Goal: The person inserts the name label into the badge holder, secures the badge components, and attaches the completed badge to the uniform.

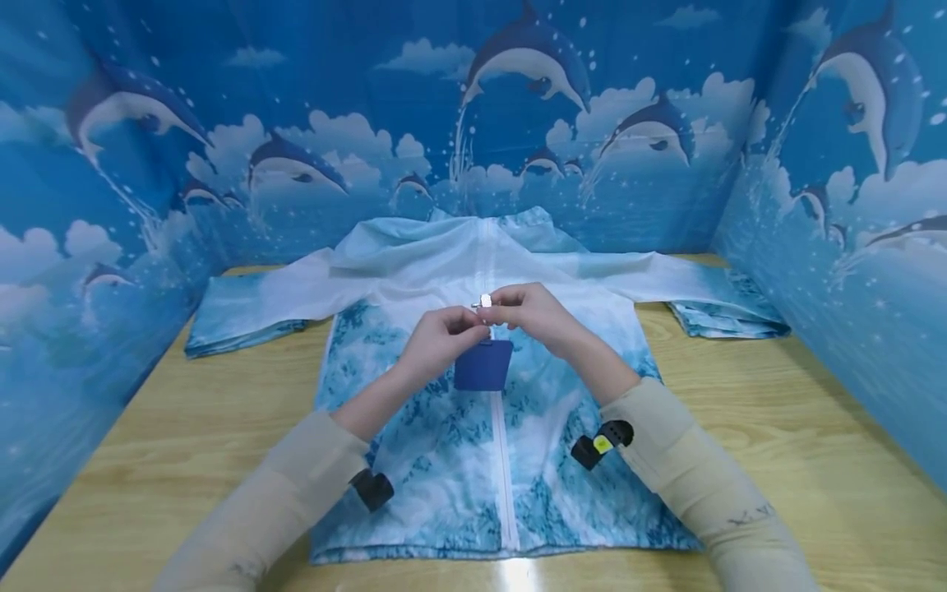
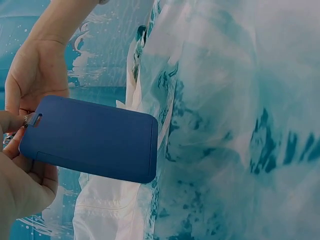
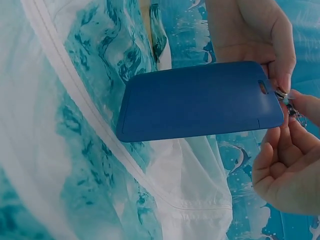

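Note:
A blue badge holder [image 1: 483,367] hangs between both hands, over the front of a blue-and-white zip jacket [image 1: 422,460]. My left hand [image 1: 442,339] pinches the small strap clip [image 3: 281,94] at the holder's slotted end, thumb against fingers. Close by on the right, my right hand [image 1: 534,315] pinches a shiny metal clasp [image 3: 294,111] just above it. The fingertips of both hands nearly meet there and partly cover the hardware. In the left wrist view the holder's flat plain face shows, with its slot beside the fingertips.
The jacket lies spread on a wooden table [image 1: 740,427], its sleeves [image 1: 251,312] folded out to the sides. Dolphin-print curtains [image 1: 355,99] enclose the back and both sides. Each forearm bears a black wrist camera [image 1: 372,489].

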Available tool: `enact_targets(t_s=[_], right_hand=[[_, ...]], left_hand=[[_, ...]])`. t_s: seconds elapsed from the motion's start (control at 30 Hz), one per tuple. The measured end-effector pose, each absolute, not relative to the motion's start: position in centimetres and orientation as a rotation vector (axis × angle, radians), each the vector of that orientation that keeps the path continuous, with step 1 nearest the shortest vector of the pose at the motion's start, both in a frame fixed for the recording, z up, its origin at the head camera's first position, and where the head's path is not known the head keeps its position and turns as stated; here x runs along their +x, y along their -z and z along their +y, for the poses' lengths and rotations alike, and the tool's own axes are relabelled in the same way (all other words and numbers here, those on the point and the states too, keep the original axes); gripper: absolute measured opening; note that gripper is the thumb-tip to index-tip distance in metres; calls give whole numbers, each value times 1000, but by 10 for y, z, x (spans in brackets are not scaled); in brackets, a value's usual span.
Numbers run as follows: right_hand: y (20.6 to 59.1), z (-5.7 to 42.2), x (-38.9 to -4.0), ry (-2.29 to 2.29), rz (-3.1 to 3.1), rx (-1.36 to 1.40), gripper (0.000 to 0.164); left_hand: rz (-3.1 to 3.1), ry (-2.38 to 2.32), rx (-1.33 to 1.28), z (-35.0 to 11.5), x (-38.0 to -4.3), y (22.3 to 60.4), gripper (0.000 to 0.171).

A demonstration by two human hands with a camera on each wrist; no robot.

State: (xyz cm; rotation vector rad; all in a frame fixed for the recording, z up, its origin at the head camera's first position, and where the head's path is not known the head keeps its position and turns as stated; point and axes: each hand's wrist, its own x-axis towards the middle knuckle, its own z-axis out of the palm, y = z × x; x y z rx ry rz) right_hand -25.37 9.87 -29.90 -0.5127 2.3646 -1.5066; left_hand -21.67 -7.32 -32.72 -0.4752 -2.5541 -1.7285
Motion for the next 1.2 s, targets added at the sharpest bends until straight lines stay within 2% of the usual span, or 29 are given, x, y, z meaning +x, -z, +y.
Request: enact_targets(t_s=[0.2, 0.47, 1.2], right_hand=[[297, 96, -252, 1570, 2399, -481, 25], [296, 95, -249, 1631, 2429, -487, 29], [301, 93, -249, 1666, 2437, -448, 31]], left_hand=[[-2521, 1818, -451, -72, -219, 329, 16], [-2512, 1852, -440, -68, -219, 329, 23], [-2494, 1839, -342, -67, -219, 329, 23]])
